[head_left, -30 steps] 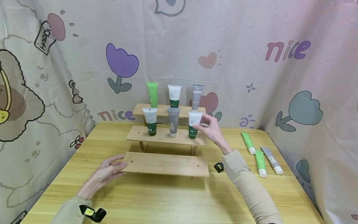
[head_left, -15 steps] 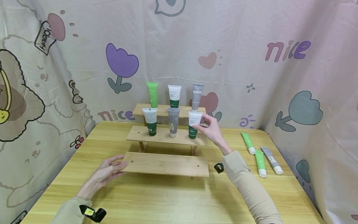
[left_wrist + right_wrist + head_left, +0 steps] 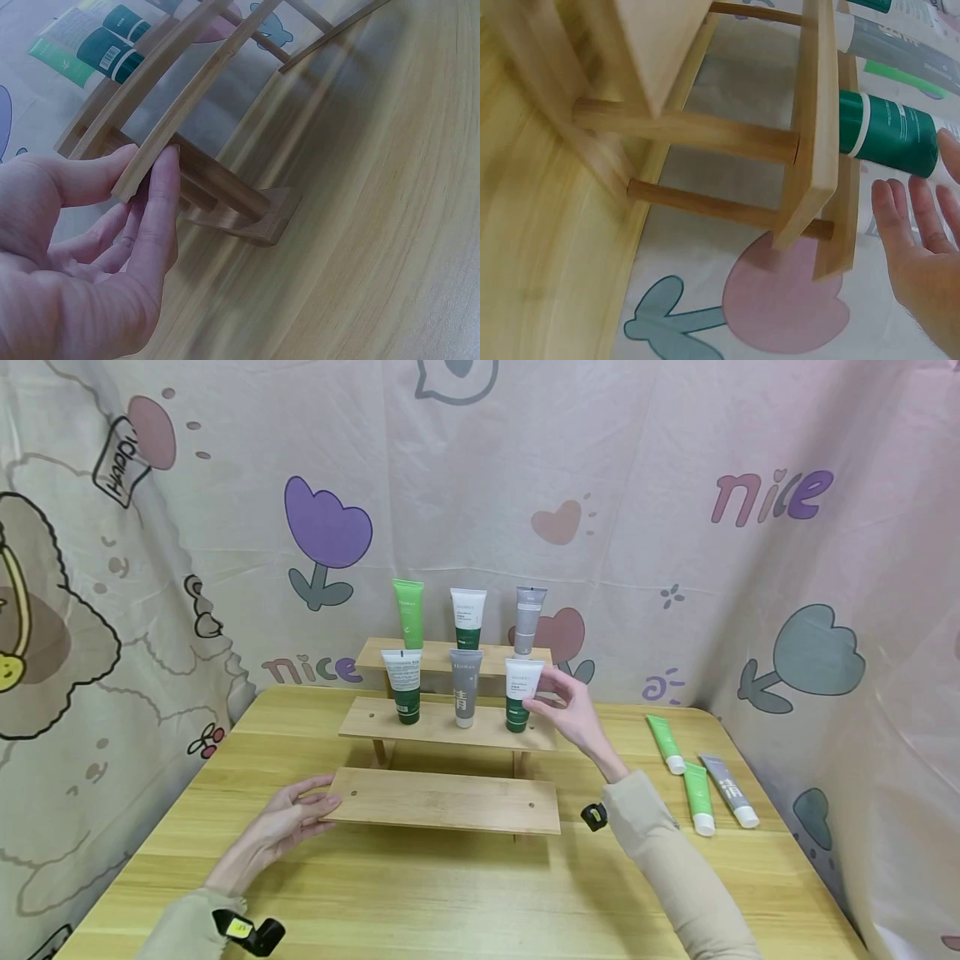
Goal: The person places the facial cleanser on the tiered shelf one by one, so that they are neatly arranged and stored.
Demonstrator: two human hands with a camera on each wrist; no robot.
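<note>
A three-tier wooden display stand (image 3: 446, 800) stands on the table. My left hand (image 3: 288, 817) pinches the left end of its lowest board, thumb above and fingers beneath, as the left wrist view shows. At the middle board's right end, a white and dark green squeeze tube (image 3: 522, 693) stands upright on its cap. My right hand (image 3: 573, 710) is beside this tube with loosened fingers, its thumb overlapping the tube's right edge. In the right wrist view the fingertips (image 3: 917, 187) lie close to the green part. A grey tube (image 3: 465, 685) and another white-green tube (image 3: 405, 685) share that board.
On the top board stand a green tube (image 3: 409, 614), a white-green tube (image 3: 468, 617) and a grey tube (image 3: 528, 620). Two green tubes (image 3: 698, 797) and a grey tube (image 3: 729, 789) lie on the table (image 3: 450, 902) at right. A printed curtain (image 3: 630, 552) hangs behind.
My right hand has shifted slightly right and its thumb has slid back toward the tube's edge, easing its grip. The tube has stayed in place. My left hand keeps still.
</note>
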